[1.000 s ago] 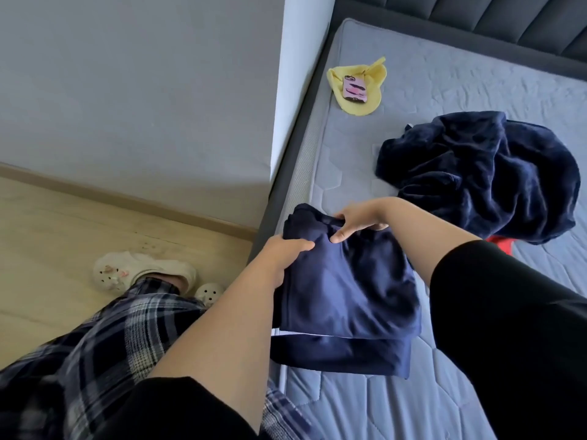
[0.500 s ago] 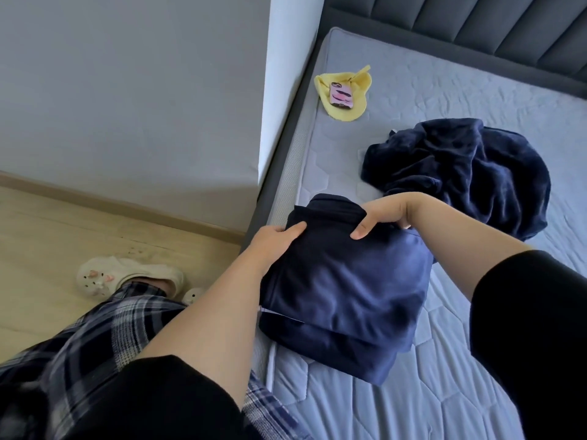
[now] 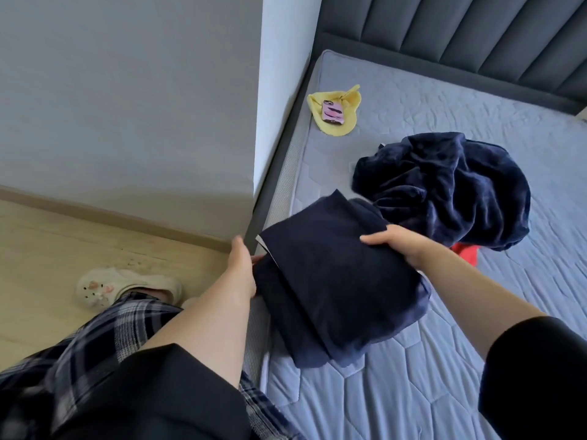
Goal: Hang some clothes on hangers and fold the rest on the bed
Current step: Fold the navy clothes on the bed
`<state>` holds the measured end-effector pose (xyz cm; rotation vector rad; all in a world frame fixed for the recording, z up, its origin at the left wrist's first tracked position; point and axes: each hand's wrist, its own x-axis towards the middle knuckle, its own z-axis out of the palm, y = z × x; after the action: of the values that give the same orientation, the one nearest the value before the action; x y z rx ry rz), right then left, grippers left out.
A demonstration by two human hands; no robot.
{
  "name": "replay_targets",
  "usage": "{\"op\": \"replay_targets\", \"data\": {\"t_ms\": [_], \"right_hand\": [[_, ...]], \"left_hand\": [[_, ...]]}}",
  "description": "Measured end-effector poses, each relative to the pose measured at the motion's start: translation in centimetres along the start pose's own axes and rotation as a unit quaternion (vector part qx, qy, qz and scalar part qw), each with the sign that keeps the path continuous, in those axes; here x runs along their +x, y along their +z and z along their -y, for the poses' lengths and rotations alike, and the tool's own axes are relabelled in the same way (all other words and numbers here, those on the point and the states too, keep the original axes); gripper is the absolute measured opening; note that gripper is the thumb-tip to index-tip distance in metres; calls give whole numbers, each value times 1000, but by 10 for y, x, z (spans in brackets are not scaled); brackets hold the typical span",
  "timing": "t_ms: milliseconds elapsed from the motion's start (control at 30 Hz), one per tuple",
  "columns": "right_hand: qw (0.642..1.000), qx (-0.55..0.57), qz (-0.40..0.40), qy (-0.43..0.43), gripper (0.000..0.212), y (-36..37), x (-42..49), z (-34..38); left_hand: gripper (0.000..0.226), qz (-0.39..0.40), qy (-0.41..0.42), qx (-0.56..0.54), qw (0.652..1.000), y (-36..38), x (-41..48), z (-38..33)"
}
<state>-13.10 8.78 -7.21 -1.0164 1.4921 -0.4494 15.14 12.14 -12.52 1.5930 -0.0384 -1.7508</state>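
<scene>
Lifted and turned since a second ago, your folded garment (image 3: 336, 281) hangs between your hands over the bed (image 3: 413, 392): right hand (image 3: 397, 247) pinches its top edge, left hand (image 3: 243, 265) reaches beneath (grip hidden). Keep layers square while lowering.

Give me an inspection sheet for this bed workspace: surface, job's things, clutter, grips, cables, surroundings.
Surface: grey quilted mattress, no sheet seen.
Job's things: folded navy cloth garment, held at the mattress's near-left edge; crumpled dark-blue fleece garment behind it, unfolded; red fabric piece peeks from under the fleece.
Clutter: pink-cased phone lying on a flat yellow cloth.
Grips: right hand has its thumb on top of the folded garment, fingers beneath; left hand at its left edge, fingers hidden.
Cables: nothing seen.
Surroundings: padded grey headboard, grey wall, pale wooden floor, white clog.
</scene>
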Motion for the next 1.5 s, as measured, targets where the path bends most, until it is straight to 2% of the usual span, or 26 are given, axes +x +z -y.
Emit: {"op": "replay_targets", "data": {"t_ms": [33,67,100,133,167,200,233,267,300,367,433,500,633,700,767,867,900,967,1033,1133,1200,1267,1367,1433,1467,1500], "right_hand": [[996,-70,-60,-3,32,5,5,-7],[987,-124,-105,-5,31,10,9,-15],[980,-148,-131,-1,32,13,13,-22],[978,-149,-145,7,33,15,16,-27],[978,-141,-151,16,35,16,18,-29],[979,-136,-152,24,36,16,18,-29],[979,-138,-150,28,37,16,18,-27],[978,-146,-148,30,38,16,18,-25],[976,-158,-146,30,37,16,17,-22],[971,-195,-138,25,37,17,14,-15],[961,-243,-127,15,37,19,9,-8],[954,-280,-106,7,39,24,3,0],[957,-287,-10,-26,49,52,-18,13],[946,-320,9,-52,57,70,-27,12],[938,-336,32,-83,55,83,-35,8],[957,-261,104,-75,40,97,-46,6],[957,-255,119,-74,39,100,-48,5],[934,-325,127,-83,40,106,-47,1],[908,-384,146,-79,40,110,-44,-4],[892,-406,187,-73,39,109,-44,-11],[897,-386,199,-79,34,104,-46,-16],[928,-323,168,-85,29,102,-49,-21],[972,-209,36,-97,32,111,-53,-34],[969,-207,-56,-119,29,123,-58,-41],[956,-254,-69,-131,37,129,-62,-43],[926,-343,-65,-141,49,134,-66,-46]], "left_hand": [[59,-64,64,20,996,1,1,3],[51,-144,160,71,974,3,2,5],[47,-194,273,147,931,6,-1,4],[45,-203,395,224,867,10,-7,4],[42,-172,501,295,795,15,-12,6],[36,-114,570,362,729,22,-16,10],[32,-45,596,429,678,29,-15,19],[30,21,576,495,650,35,-14,32],[33,75,527,548,646,39,-10,45],[48,140,400,595,683,47,-2,66],[57,173,317,564,743,51,5,73],[55,196,267,480,812,55,9,70],[35,217,179,315,906,53,7,66],[47,240,89,167,952,48,5,57],[72,260,32,65,963,41,10,41],[89,211,35,22,977,33,7,11],[88,186,66,25,980,31,4,3],[89,136,155,86,975,27,-3,-10],[97,99,240,212,942,25,-11,-11],[65,19,303,305,903,28,-9,0],[44,-31,309,299,902,28,-2,6],[33,-42,276,263,924,26,6,6],[31,-25,207,190,959,22,13,4],[31,-18,180,149,972,22,15,4],[30,-17,171,125,977,23,14,5],[29,-17,162,98,982,25,15,5]]}}
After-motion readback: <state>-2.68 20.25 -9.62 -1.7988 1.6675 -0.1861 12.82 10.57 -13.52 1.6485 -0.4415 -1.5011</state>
